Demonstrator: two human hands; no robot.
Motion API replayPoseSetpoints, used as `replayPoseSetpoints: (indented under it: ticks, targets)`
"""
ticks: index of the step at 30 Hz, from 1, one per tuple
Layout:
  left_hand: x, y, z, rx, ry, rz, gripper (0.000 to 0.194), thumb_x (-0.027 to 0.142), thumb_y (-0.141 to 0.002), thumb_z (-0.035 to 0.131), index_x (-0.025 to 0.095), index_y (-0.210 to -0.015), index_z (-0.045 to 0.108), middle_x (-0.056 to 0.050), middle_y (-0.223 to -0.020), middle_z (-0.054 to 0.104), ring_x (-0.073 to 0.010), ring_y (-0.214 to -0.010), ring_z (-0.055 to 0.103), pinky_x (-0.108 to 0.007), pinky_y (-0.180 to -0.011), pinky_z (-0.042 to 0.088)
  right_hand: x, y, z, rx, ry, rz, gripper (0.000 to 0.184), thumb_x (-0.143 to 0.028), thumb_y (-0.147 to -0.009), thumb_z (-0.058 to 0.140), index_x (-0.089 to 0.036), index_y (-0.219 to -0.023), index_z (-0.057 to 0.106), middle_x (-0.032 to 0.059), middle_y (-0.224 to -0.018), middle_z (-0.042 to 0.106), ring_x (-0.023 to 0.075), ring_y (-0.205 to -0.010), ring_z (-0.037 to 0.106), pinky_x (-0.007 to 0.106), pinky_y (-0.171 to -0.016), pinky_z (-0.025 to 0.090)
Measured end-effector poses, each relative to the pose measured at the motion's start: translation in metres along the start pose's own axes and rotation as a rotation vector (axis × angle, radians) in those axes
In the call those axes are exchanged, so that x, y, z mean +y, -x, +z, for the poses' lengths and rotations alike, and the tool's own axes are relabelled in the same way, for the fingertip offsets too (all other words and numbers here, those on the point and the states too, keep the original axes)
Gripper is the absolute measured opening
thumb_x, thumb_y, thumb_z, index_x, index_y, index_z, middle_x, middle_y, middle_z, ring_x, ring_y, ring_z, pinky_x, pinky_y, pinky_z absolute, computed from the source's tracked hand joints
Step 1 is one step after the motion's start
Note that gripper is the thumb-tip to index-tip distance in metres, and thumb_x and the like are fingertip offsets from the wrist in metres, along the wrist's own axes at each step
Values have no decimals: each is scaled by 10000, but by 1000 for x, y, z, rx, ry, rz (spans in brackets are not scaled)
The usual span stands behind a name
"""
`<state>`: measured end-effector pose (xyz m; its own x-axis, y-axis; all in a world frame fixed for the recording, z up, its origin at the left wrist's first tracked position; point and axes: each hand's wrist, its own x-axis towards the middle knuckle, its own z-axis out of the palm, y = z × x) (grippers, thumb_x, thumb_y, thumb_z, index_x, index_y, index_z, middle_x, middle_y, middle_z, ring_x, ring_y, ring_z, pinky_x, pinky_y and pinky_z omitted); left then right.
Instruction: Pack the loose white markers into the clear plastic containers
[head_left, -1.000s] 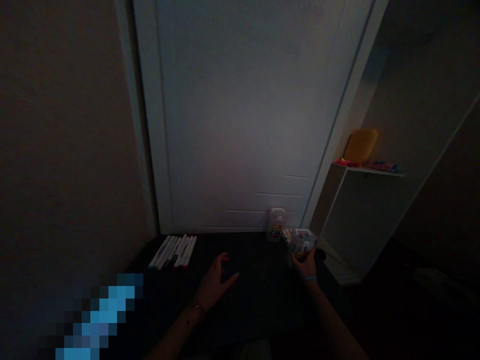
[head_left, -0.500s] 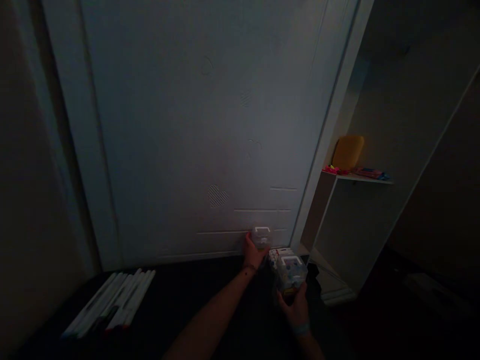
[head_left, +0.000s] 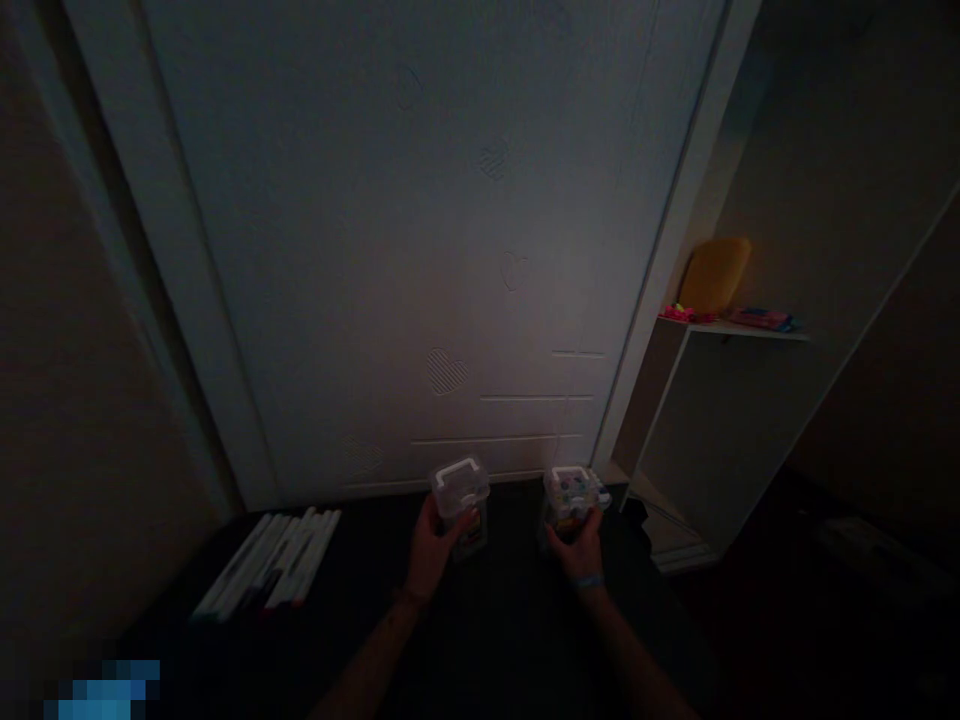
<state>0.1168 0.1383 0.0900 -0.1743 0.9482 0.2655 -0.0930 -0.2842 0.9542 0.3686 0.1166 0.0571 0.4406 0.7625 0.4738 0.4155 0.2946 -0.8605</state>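
The scene is very dark. My left hand (head_left: 431, 548) is wrapped round a small clear plastic box with a white handle (head_left: 460, 494), held just above the dark surface (head_left: 495, 640). My right hand (head_left: 576, 552) grips a second clear box (head_left: 571, 497) filled with coloured markers, a little to the right. The two boxes sit side by side, apart, in front of the white door (head_left: 420, 250).
A row of several white markers (head_left: 271, 562) lies on the dark surface at the left. A white shelf unit (head_left: 720, 420) stands at the right with a yellow object (head_left: 716, 275) and colourful items on top. A beige wall lies to the left.
My left hand reached to the clear box by the door, took hold of it and brought it left and nearer. My right hand kept its box of markers. The camera shifted.
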Motion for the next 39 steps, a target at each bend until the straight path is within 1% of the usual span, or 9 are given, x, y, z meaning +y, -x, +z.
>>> replayPoseSetpoints:
  ticks: [3,6,10,15,19,23,28,33,39]
  targets:
    - [15,38,-43,28,-94,-59,701,400,-612,794,192,-1218,511,-94,-1169,655,-277,-1060,632,-386,-893,513,-2,-19,23,50,-53,-31,669,-503,-621,711,-204,-1094,344,111,-1032,616,249,-905,639,355,-763,532]
    - [22,69,-75,25,-180,-94,717,418,-573,810,174,-1188,532,-97,-1135,674,-303,-1070,628,-403,-905,510,-1,-38,44,47,39,-41,688,-509,-601,689,-194,-1108,347,99,-1006,609,250,-874,630,390,-768,522]
    - [22,95,-104,-33,-158,-188,718,441,-567,812,162,-1172,542,-97,-1074,705,-308,-1020,655,-414,-887,529,4,-57,63,28,51,-51,692,-514,-582,682,-180,-1089,351,119,-1027,584,266,-932,605,411,-820,500]
    - [28,109,-128,-60,-144,-293,666,487,-474,839,185,-1024,617,-70,-962,741,-331,-954,678,-434,-826,564,11,-74,74,-9,83,-78,753,-573,-569,649,-152,-1119,352,143,-1079,558,283,-1005,571,439,-881,468]
    - [29,121,-139,-22,-180,-320,622,537,-475,811,199,-968,640,-67,-971,740,-330,-954,677,-437,-849,554,11,-82,73,3,149,-88,820,-621,-541,658,-124,-1141,400,193,-1156,531,353,-1127,496,503,-970,379]
    - [12,135,-143,17,-231,-326,579,591,-512,767,188,-908,641,-82,-978,728,-335,-1005,655,-448,-910,514,6,-82,71,7,195,-93,817,-652,-556,663,-132,-1147,446,199,-1158,548,372,-1113,510,502,-952,381]
    - [-4,143,-144,-65,-263,-350,521,610,-619,699,184,-913,634,-93,-1029,713,-318,-1059,629,-421,-946,483,5,-78,68,2,211,-103,889,-682,-551,640,-79,-1173,442,223,-1121,568,383,-1092,526,519,-926,402]
    - [2,145,-145,-133,-272,-337,533,557,-668,697,192,-1049,617,-90,-1124,686,-306,-1166,568,-435,-1023,413,5,-72,66,16,197,-92,924,-715,-561,614,-85,-1207,412,217,-1143,564,355,-1088,539,489,-919,423]
    - [13,148,-148,-192,-253,-337,558,529,-656,719,179,-1076,607,-97,-1145,678,-299,-1144,585,-428,-1021,416,-9,-60,64,102,182,-68,1084,-738,-586,597,-24,-1333,267,267,-1221,506,363,-1133,513,488,-933,414]
